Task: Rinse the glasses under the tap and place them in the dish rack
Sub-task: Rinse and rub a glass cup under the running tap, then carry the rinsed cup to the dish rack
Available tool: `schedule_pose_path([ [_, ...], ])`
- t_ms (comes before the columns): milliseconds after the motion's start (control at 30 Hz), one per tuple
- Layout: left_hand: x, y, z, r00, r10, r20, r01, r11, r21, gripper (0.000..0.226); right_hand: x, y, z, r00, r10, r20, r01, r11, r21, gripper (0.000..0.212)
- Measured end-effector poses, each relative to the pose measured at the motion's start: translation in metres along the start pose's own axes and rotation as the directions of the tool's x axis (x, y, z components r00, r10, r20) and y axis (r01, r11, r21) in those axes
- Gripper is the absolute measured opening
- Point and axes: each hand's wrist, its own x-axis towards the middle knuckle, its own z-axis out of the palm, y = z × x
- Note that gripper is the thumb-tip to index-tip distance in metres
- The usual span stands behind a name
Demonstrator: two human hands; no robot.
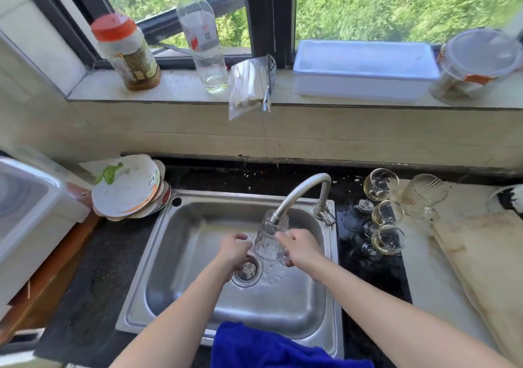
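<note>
A clear faceted glass mug [270,241] is held under the spout of the curved steel tap [304,190], over the steel sink [195,220]. My right hand [301,250] grips it from the right, near its handle. My left hand [235,253] touches its left side above the drain [246,271]; water splashes below the glass. On the dark counter to the right stand three small stemmed glasses [387,212] and a ribbed glass mug [424,195]. A white plastic rack [31,212] sits at the far left, partly out of view.
Stacked dirty plates [128,188] rest left of the sink. A blue cloth [271,348] hangs over the front rim. A wooden board [486,271] lies at the right. The windowsill holds a jar, a bottle, a bag of sticks and a white tray [365,70].
</note>
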Motion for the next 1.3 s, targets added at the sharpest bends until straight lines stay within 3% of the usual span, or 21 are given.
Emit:
schedule_pose_path([
  [67,0.005,0.006,0.006,0.988,0.153,0.003,-0.151,0.968,0.201,0.024,-0.006,0.006,-0.004,0.994,-0.085,-0.062,0.069,0.971,-0.231,0.043],
  [133,0.008,0.011,0.013,0.958,0.274,0.081,-0.283,0.867,0.411,0.023,-0.016,0.012,-0.006,0.984,-0.126,-0.128,0.077,0.94,-0.332,0.046],
  [233,0.008,0.013,0.024,0.9,0.368,0.235,-0.433,0.685,0.585,0.02,-0.038,0.016,-0.01,0.957,-0.12,-0.264,0.032,0.948,-0.315,0.043],
  [367,-0.012,0.02,0.043,0.789,0.462,0.404,-0.604,0.463,0.649,0.019,-0.077,0.021,-0.024,0.884,-0.105,-0.455,-0.019,0.966,-0.259,0.043],
  [633,-0.11,0.057,0.122,0.485,0.588,0.648,-0.845,0.124,0.52,0.019,-0.189,0.055,-0.086,0.599,-0.012,-0.801,-0.062,0.996,-0.061,0.047],
  [833,-0.218,0.047,0.203,0.238,0.557,0.795,-0.943,-0.063,0.327,0.019,-0.318,0.133,-0.127,0.308,0.181,-0.934,-0.043,0.983,0.177,0.048],
  [967,-0.306,0.007,0.256,0.089,0.507,0.857,-0.962,-0.179,0.206,0.019,-0.425,0.205,-0.13,0.119,0.297,-0.947,-0.005,0.954,0.299,0.05],
  [1300,-0.516,-0.18,0.354,-0.165,0.294,0.941,-0.948,-0.309,-0.07,0.021,-0.667,0.378,-0.049,-0.135,0.568,-0.812,-0.016,0.818,0.575,0.045],
])
